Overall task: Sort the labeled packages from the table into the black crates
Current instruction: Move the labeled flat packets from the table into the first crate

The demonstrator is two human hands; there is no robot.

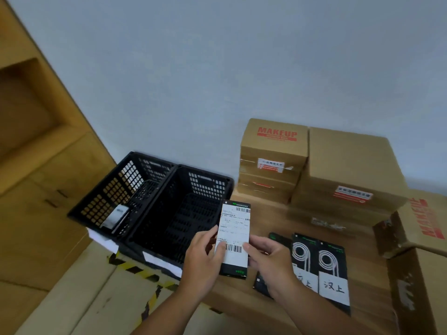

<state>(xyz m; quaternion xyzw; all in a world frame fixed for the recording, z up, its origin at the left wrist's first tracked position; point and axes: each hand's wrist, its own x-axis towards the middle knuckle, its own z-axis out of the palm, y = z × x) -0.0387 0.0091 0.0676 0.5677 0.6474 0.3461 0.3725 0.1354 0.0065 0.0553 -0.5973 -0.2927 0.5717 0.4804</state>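
Both my hands hold up a flat black package [234,234] with a white barcoded shipping label facing me. My left hand [204,258] grips its lower left edge, thumb on the label. My right hand [269,259] pinches its right edge. It hovers over the near corner of the right black crate [193,189], which looks empty. The left black crate [125,180] holds one package [117,215] with a white label. More black packages lie on the table, two [304,262] [332,274] showing coiled cables and white handwritten labels.
Brown cardboard boxes [273,160] [348,175] printed MAKEUP are stacked at the back of the wooden table [266,218], with more boxes [420,238] at the right edge. The crates stand on the floor left of the table, near yellow-black hazard tape [145,274].
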